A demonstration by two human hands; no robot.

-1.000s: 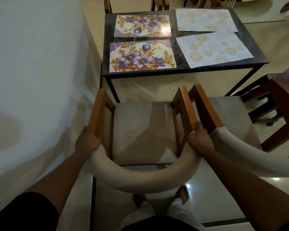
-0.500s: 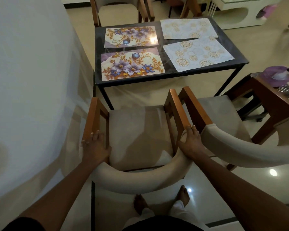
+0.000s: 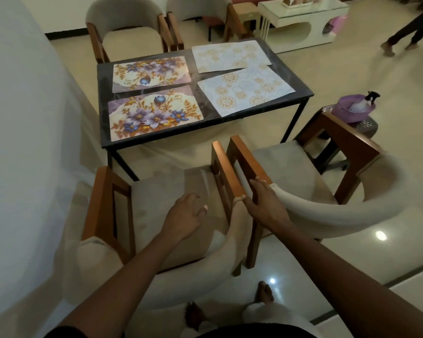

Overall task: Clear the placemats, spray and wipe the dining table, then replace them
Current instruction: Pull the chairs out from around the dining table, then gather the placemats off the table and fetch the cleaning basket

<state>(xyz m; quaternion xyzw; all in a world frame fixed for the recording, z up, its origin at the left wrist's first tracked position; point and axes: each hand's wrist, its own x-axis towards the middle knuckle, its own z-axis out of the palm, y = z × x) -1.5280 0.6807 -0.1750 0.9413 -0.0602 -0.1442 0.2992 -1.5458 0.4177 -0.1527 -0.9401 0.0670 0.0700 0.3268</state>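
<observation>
Four placemats (image 3: 156, 115) flat on bench (image 3: 103, 93), upper centre; none cleared yet. Lower centre: left hand (image 3: 185, 217) over chair (image 3: 156, 191) seat, fingers (image 3: 197, 208) loose, holding nothing. Beside it, right hand (image 3: 264, 203) flat on second chair (image 3: 291, 167), fingers straight, probably clearing access.

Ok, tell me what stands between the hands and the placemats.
Two chairs. The left hand is over the seat of the near chair, the right hand touches the second chair beside it; both chairs stand before the table that bears the placemats. Nothing lies on the mats.
</observation>
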